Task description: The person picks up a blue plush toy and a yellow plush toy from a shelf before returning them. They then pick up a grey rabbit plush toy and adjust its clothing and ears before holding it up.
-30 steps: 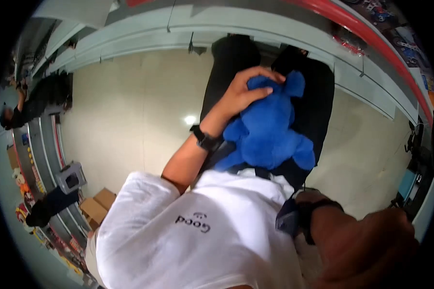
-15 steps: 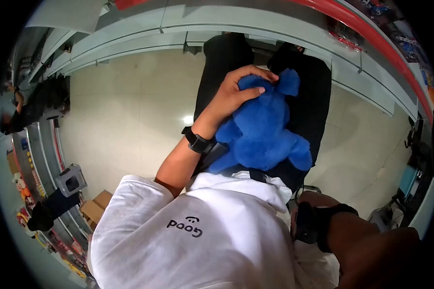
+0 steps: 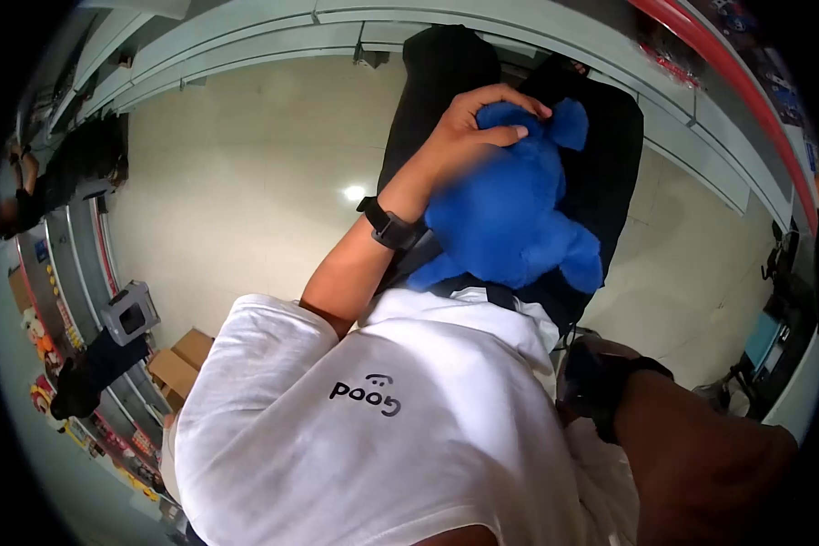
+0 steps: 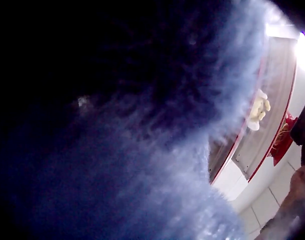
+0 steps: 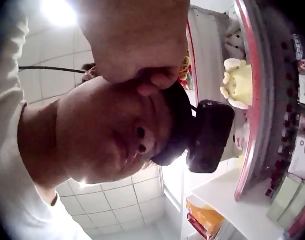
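Observation:
A blue plush toy (image 3: pixel 510 218) lies across the person's dark-trousered lap. My left hand (image 3: pixel 446 150) grips its top end by an ear, thumb on the near side and fingers curled over the far side. Blue fur (image 4: pixel 157 175) fills most of the left wrist view, which hides the left hand. Raised close to the head camera, my right hand (image 3: pixel 701 464) is dark and holds nothing visible. In the right wrist view the right hand (image 5: pixel 137 42) rests against the face below a dark cap, its fingers curled.
Shelves (image 3: pixel 246 41) run along the far side. Cardboard boxes (image 3: pixel 180 366) and a grey crate (image 3: pixel 129 311) stand at the left, near shelves of toys. Another person (image 3: pixel 77 177) is at the upper left. A pale plush (image 5: pixel 237 84) sits on a shelf.
The head view has shifted, with the lap, plush and shelves now higher in it. My left hand keeps its grip. The right hand stays raised, its knuckles less distinct than a second ago.

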